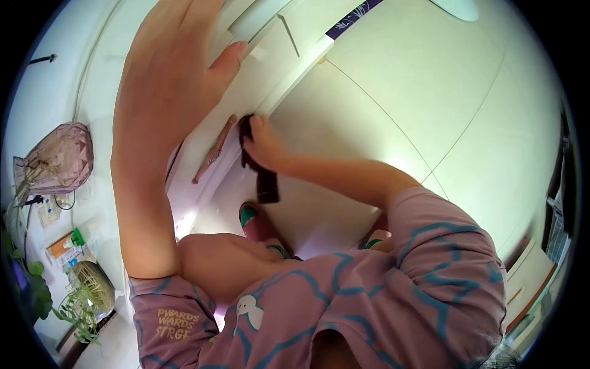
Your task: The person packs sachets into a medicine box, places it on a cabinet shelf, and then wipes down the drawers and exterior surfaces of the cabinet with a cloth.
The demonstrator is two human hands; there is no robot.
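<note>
My left hand (pixel 175 67) reaches up close to the camera, thumb held away from the palm. Its fingertips are cut off by the top edge, and it shows no object in its grasp. Lower down, my right hand (pixel 265 146) is closed on a dark brown cloth (pixel 268 187). Part of the cloth bunches above the fingers and the rest hangs below them. The hand is beside a white cabinet front, close to a long pinkish-brown handle (pixel 215 150).
White cabinet fronts (pixel 270 55) run diagonally, with a purple patterned strip (pixel 353 18) at the far end. Large pale tiles (pixel 393 80) cover the floor. At left are a pink faceted vase (pixel 67 157), a potted plant (pixel 92 286) and a wall socket (pixel 49 210).
</note>
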